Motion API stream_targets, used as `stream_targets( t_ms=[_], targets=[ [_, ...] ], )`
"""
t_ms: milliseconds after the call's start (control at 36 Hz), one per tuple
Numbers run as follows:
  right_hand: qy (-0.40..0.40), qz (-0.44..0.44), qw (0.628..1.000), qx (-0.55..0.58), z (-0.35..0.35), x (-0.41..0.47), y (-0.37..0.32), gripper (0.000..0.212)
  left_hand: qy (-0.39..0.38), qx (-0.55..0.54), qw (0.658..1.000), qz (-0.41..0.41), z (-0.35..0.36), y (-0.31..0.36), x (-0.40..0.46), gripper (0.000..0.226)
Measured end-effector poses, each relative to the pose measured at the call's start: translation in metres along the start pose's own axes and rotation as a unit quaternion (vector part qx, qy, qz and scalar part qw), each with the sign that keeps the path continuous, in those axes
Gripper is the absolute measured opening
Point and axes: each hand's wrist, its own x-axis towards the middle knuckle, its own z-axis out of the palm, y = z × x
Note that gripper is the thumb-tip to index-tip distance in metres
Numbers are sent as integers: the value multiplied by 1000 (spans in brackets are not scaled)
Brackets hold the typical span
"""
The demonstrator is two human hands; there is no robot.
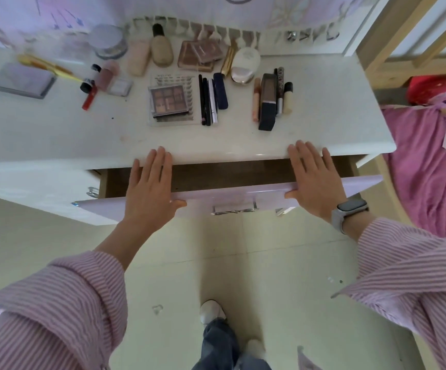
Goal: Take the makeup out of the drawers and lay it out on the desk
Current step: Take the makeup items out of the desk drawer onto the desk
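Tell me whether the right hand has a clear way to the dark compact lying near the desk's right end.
Probably yes. The right hand lies flat on the drawer front, holding nothing, and the dark compact lies straight beyond its fingertips with only bare desk between. The tubes beside it sit close, so a careful grip is needed.

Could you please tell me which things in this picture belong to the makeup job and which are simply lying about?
Part of the job:
- drawer, open, with left hand and right hand flat on its front
- desk
- eyeshadow palette
- foundation bottle
- dark compact
- pencils

Just lying about:
- pink bedding
- wooden bed frame
- wristwatch
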Motion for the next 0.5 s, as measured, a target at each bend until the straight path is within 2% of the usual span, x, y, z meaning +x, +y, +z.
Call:
stream_targets(
  t_ms=[111,222,361,500],
  targets=[
    [-61,14,998,-18,-8,12,8,115,-63,6,997,-46,-10,-3,10,124],
    [-58,13,998,-10,-5,14,6,112,-67,13,997,-43,-12,-4,13,122],
    [-7,30,999,7,1,20,1,96,-20,27,998,-57,-10,0,19,110],
    [92,27,995,11,14,31,1,84,53,9,997,-59,1,-2,26,91]
  ],
)
